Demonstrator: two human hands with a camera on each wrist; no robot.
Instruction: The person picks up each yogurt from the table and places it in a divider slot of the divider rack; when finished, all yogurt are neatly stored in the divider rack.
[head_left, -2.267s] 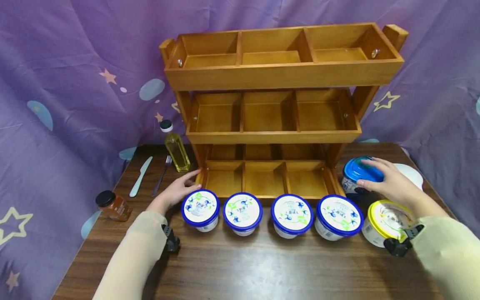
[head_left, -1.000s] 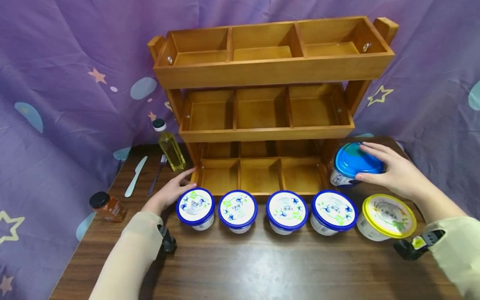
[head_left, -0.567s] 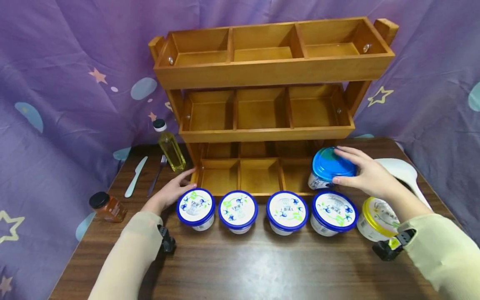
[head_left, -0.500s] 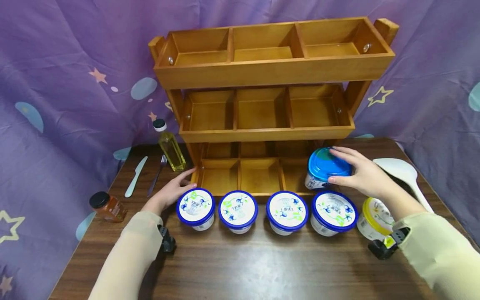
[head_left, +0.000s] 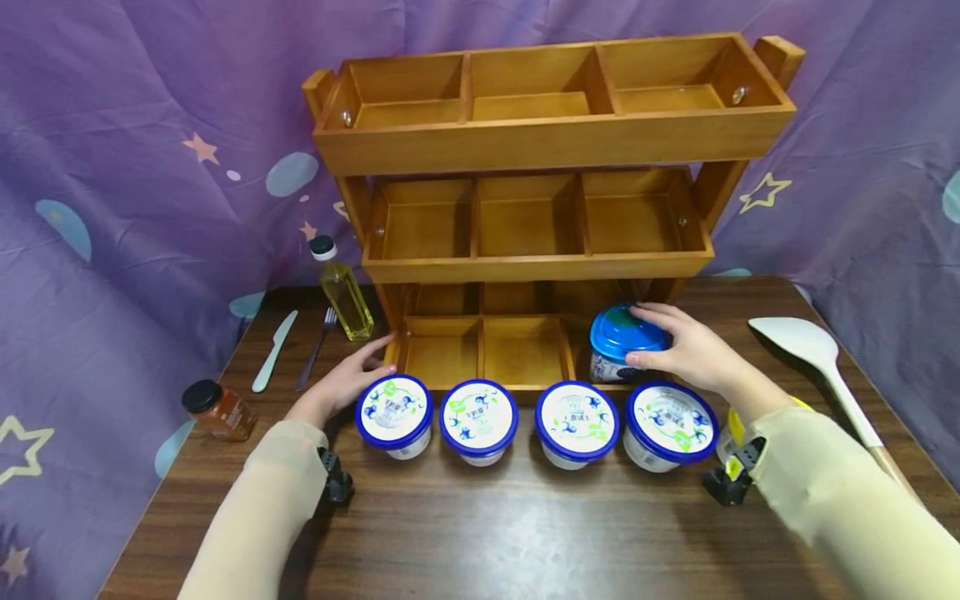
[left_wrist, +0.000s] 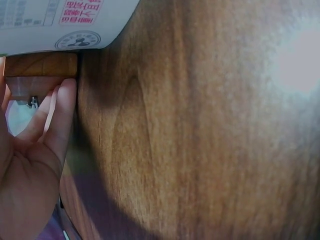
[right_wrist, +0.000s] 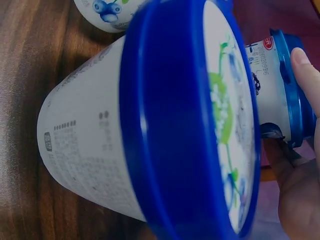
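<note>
The three-tier wooden rack [head_left: 555, 143] is the landmark, each tier divided into three compartments. At the right-hand compartment of its lowest tier is the light-blue-lidded tub [head_left: 618, 340], upright and lid on; whether its base rests on the compartment floor cannot be told. The right hand [head_left: 688, 352] has this tub by the lid, fingers and thumb curled round its rim. The left hand [head_left: 343, 385] touches the left end of the rack's lowest tier, its fingers extended and slightly spread.

Just in front of the rack, four dark-blue-lidded yogurt tubs stand in a row: the first [head_left: 394, 410] beside the left hand, then the second [head_left: 478, 417], the third [head_left: 577, 421] and the fourth [head_left: 671, 419]. All are lidded, hiding their contents; the right wrist view shows blueberries printed on the lid of the nearest. In front of the rack's right end, a yellow-lidded tub [head_left: 732, 432] is largely hidden by the right forearm.

Left of the rack, a black-capped bottle [head_left: 345, 293] contains yellow oil. Farther left and forward of it, a black-lidded jar [head_left: 225, 412] contains reddish-brown sauce.
</note>
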